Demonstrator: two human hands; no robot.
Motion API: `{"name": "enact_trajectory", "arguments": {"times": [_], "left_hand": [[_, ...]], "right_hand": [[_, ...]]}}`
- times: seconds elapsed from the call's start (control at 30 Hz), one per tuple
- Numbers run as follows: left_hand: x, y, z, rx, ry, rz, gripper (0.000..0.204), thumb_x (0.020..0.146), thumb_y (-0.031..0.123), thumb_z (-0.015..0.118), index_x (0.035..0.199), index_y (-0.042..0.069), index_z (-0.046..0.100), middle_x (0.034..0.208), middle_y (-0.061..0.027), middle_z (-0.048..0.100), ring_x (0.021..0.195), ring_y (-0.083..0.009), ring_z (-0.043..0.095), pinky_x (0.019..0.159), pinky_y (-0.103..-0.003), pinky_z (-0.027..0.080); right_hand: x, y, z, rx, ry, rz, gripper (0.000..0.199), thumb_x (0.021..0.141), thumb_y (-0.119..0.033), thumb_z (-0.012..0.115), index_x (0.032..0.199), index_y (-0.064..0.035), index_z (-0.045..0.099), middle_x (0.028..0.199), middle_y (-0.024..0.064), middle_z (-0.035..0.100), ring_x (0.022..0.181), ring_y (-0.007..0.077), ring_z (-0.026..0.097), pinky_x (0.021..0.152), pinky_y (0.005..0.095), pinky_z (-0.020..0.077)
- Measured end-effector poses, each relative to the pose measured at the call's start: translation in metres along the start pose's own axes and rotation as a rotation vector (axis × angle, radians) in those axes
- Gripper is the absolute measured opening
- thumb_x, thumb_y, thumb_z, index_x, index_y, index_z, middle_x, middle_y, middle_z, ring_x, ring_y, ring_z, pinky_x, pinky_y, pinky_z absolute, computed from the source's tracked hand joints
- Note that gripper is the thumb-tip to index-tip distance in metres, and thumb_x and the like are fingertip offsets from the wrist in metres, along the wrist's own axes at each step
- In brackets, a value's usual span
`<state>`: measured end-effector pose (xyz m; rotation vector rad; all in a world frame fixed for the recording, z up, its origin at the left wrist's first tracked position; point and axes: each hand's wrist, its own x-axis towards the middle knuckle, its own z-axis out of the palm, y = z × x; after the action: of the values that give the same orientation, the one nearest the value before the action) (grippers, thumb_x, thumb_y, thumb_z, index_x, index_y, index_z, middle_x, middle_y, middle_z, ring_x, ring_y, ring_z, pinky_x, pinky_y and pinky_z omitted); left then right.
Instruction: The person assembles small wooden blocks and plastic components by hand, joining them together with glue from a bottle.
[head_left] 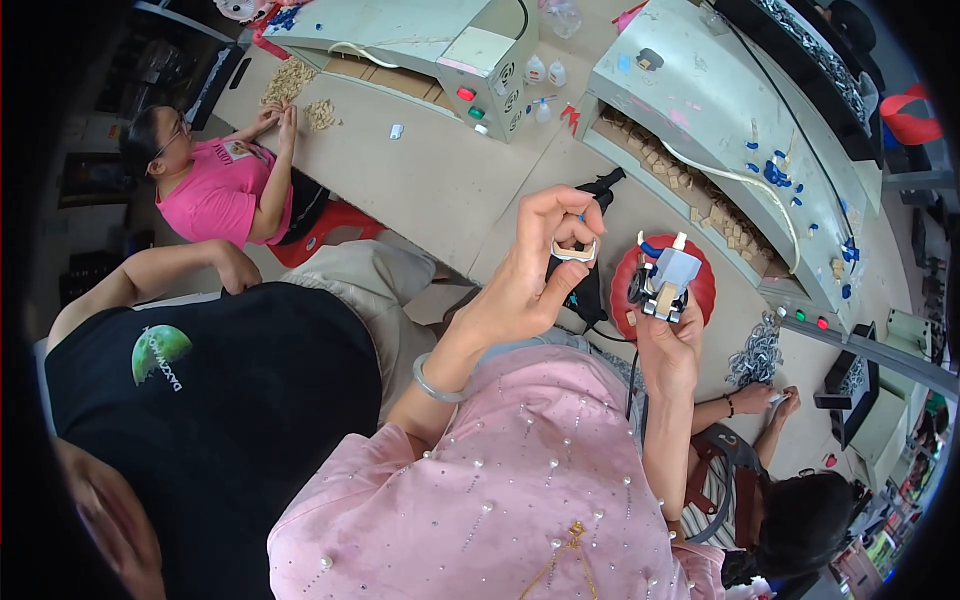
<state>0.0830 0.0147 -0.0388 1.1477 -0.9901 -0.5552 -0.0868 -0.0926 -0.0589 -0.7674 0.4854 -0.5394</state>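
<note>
Over the near part of the workbench (430, 190), a small beige and grey U-shaped piece (576, 254) is pinched between the thumb and bent fingers of the left hand (540, 255). Just to its right, the right hand (668, 340) grasps a small assembly (676, 268) of grey, black and beige parts, its fingers curled round the near end. Beneath that assembly sits a round red bowl (707, 285), and a black item (587, 298) lies between the 2 hands, partly covered.

Farther out, 2 pale machine housings stand on the bench: the left housing (390, 30) has red and green buttons, and the right housing (700, 90) has many beige blocks (735, 235) along its opening. At the right lies a heap of grey metal pieces (757, 350), near a co-worker in stripes (715, 490). To the left is a co-worker in black (250, 400); at the far left, a co-worker in pink (215, 205) sits near 2 beige piles (288, 80).
</note>
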Motion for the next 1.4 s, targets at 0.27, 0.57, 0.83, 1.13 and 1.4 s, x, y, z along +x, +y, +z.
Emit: {"name": "enact_trajectory", "arguments": {"times": [0.27,0.57,0.83,1.13,1.4], "left_hand": [[0.000,-0.003,0.003,-0.134,0.045,0.008,0.044,0.086,-0.002,0.052,0.121,0.005,0.025,0.095,-0.0091,0.041,0.080,-0.0168,0.049,0.075,-0.031,0.042],[0.000,-0.004,0.006,-0.178,0.107,0.024,0.045,0.086,0.003,0.059,0.119,0.006,0.028,0.090,-0.0083,0.043,0.076,-0.0191,0.052,0.066,-0.030,0.046],[-0.001,0.001,0.007,-0.198,0.119,-0.032,0.040,0.084,-0.009,0.050,0.116,0.005,0.031,0.087,-0.0073,0.044,0.080,-0.0168,0.052,0.070,-0.029,0.046],[-0.003,-0.001,0.009,-0.233,0.146,-0.056,0.035,0.084,-0.006,0.053,0.113,0.004,0.035,0.088,-0.0061,0.046,0.077,-0.0145,0.054,0.065,-0.025,0.047],[-0.004,0.001,0.008,-0.219,0.173,-0.101,0.032,0.082,-0.008,0.053,0.108,0.003,0.038,0.087,-0.0059,0.047,0.075,-0.0132,0.054,0.062,-0.024,0.047]], "right_hand": [[0.000,-0.002,0.002,0.003,0.004,-0.002,0.052,0.079,-0.005,0.070,0.126,0.0013,0.047,0.113,0.0032,0.059,0.104,0.0120,0.053,0.094,0.0277,0.0372],[0.001,-0.002,0.001,0.001,-0.028,0.009,0.051,0.079,-0.006,0.070,0.124,0.0006,0.048,0.113,0.0034,0.059,0.104,0.0119,0.054,0.093,0.0276,0.0380],[0.000,-0.002,-0.001,0.009,-0.042,0.001,0.049,0.079,-0.005,0.070,0.123,-0.0001,0.049,0.113,0.0031,0.059,0.104,0.0119,0.054,0.093,0.0279,0.0384],[-0.001,0.000,-0.005,0.010,-0.030,0.015,0.050,0.079,-0.006,0.070,0.124,0.0002,0.048,0.113,0.0027,0.058,0.104,0.0118,0.053,0.094,0.0279,0.0379],[-0.001,0.001,0.004,-0.039,0.041,0.006,0.061,0.074,-0.016,0.076,0.124,0.0010,0.047,0.108,0.0059,0.060,0.098,0.0165,0.055,0.091,0.0317,0.0400]]}}
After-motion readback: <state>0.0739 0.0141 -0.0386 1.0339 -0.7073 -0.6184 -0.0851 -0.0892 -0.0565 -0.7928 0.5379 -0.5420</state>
